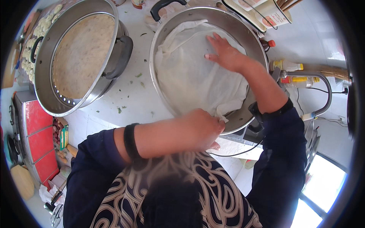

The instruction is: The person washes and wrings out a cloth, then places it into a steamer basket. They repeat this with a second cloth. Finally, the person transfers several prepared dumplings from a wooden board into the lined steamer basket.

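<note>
A large metal steamer pot (154, 57) stands before me, lined with a damp white steamer cloth (188, 71). My left hand (199, 125) is at the pot's near rim, its fingers closed on a bunched edge of the cloth. Reaching in from the right, my right hand (225, 51) rests on the cloth's far right part with its fingers spread. To the left, a second steamer pan (42, 82) with black handles sits tilted, a pale brown round cloth or liner (84, 54) covering most of its perforated bottom.
Pale shaped dough pieces (47, 24) lie at the far left. Green leaf scraps (139, 75) dot the white countertop (125, 94). Right of the pot are a red-capped bottle (266, 44), yellow-capped bottles (288, 66) and a curved metal pipe (329, 94). A wire rack (248, 17) stands behind.
</note>
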Demonstrator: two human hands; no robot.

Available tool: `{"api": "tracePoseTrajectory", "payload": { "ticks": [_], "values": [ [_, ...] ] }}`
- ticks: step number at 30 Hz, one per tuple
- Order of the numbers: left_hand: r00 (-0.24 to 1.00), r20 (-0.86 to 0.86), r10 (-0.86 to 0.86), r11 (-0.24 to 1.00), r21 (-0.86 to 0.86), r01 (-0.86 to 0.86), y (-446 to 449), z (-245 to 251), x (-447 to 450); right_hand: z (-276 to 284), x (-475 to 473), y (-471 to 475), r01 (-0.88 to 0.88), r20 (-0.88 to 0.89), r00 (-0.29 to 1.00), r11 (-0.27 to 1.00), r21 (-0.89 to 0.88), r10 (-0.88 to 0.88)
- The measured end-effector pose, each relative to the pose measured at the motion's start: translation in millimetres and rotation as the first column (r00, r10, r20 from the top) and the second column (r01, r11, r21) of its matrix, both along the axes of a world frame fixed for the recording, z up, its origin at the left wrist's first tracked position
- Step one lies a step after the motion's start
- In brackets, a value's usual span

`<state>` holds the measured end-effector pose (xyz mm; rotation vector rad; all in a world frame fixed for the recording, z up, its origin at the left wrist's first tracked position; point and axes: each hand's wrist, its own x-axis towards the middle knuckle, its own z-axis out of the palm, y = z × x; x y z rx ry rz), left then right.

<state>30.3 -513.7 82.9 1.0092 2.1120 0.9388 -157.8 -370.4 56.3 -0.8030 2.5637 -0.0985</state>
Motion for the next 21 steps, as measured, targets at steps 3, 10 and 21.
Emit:
{"api": "tracePoseTrajectory", "payload": {
  "ticks": [3,10,21],
  "values": [
    [0.998,0.055,0.005,1.0,-0.031,-0.003,0.2,2.1,-2.8,23.7,-2.8,20.3,-0.029,0.078,0.996,0.987,-0.161,0.042],
    [0.994,-0.109,0.011,1.0,0.004,-0.011,-3.0,-4.2,-1.0,56.8,68.7,72.3,-0.067,0.318,0.948,0.99,0.127,0.023],
    [0.996,-0.019,0.085,0.975,-0.204,-0.088,-1.7,11.7,-4.2,39.0,103.8,64.7,-0.043,0.419,0.905,0.997,-0.064,0.066]
  ]
}}
